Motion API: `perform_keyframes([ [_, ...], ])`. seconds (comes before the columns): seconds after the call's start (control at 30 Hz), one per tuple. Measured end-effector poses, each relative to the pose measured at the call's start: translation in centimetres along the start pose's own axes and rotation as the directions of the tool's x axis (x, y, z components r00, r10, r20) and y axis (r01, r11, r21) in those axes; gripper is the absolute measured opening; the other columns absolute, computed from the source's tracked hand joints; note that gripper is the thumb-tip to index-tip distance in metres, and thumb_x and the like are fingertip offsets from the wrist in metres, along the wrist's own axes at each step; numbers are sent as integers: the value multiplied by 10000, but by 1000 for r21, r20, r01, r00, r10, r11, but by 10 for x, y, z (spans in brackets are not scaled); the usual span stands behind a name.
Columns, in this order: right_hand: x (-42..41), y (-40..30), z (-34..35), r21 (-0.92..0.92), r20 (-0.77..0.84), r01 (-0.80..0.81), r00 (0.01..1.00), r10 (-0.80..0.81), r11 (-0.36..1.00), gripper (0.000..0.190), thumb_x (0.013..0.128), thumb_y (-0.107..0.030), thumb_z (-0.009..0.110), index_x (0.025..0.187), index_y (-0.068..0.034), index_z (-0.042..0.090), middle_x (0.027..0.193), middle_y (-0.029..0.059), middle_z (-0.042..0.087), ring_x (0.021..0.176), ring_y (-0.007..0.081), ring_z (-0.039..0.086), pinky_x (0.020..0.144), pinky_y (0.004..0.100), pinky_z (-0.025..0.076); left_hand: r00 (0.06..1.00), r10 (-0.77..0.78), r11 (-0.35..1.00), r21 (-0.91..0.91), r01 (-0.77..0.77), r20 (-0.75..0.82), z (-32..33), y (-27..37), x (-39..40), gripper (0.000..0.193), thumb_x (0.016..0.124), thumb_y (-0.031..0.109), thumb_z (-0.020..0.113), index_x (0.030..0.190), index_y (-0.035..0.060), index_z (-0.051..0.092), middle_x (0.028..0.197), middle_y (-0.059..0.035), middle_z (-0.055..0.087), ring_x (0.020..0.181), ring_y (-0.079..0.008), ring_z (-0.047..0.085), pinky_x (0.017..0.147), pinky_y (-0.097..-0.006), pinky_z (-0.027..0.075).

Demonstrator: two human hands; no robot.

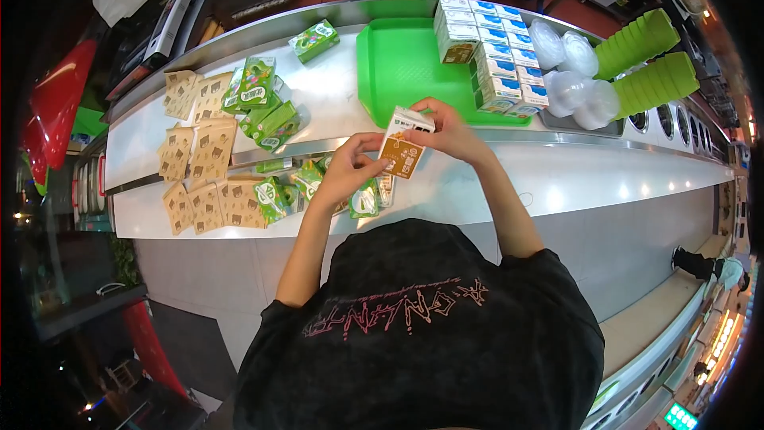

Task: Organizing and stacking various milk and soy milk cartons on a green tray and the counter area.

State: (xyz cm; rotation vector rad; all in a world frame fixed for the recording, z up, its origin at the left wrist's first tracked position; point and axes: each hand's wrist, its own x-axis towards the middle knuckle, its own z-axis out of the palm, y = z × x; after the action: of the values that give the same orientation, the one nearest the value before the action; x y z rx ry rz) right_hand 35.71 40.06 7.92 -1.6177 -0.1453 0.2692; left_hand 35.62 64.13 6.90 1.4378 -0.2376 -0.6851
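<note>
A small brown-and-white drink carton (403, 152) is held up over the front edge of the counter. My right hand (447, 131) grips its upper right side. My left hand (355, 168) pinches its lower left edge with thumb and fingers. Just behind the carton lies a green tray (397, 65), where white-and-blue topped cartons (498, 68) stand in rows on the right part. Green drink cartons (307, 178) lie on the lower ledge beside my left wrist, partly hidden by it. One more green carton (364, 200) rests below my hands.
Bear-print paper bags (212, 149) lie at the left, on both counter levels. More green cartons (262, 101) are piled beside them, and one (314, 41) sits apart. Clear plastic lids (579, 54) and stacked green cups (638, 42) occupy the right. A metal edge (537, 136) divides the levels.
</note>
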Motion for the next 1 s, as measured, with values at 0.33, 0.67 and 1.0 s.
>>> perform_keyframes([
  [0.33, 40, -45, -80, -770, -27, 184, 947, -320, 611, 473, 669, -211, 813, 1093, -76, 654, 1025, 128, 639, 989, 321, 606, 849, 395, 494, 995, 85, 987, 145, -76, -57, -7, -45, -20, 412, 944, 141, 588, 1323, 24, 479, 1251, -97, 574, 1032, -139, 568, 910, -300, 461],
  [0.67, 51, -5, -92, -970, -243, -217, 835, -494, 110, 495, 703, -149, 728, 1182, -111, 606, 1146, 105, 558, 1060, 292, 527, 876, 435, 413, 983, -20, 1000, -23, 16, -185, -22, -58, -65, 379, 969, 178, 554, 1315, 35, 494, 1205, -81, 605, 1054, -142, 562, 931, -295, 444],
  [1.0, 101, 16, -59, -948, -28, -162, 901, -433, -276, 485, 832, -223, 623, 1276, -40, 558, 1420, 140, 455, 1360, 346, 365, 1146, 486, 242, 992, 0, 999, 51, 7, -129, -22, -45, -51, 388, 966, 192, 569, 1324, 60, 496, 1215, -41, 590, 999, -102, 553, 858, -246, 439],
])
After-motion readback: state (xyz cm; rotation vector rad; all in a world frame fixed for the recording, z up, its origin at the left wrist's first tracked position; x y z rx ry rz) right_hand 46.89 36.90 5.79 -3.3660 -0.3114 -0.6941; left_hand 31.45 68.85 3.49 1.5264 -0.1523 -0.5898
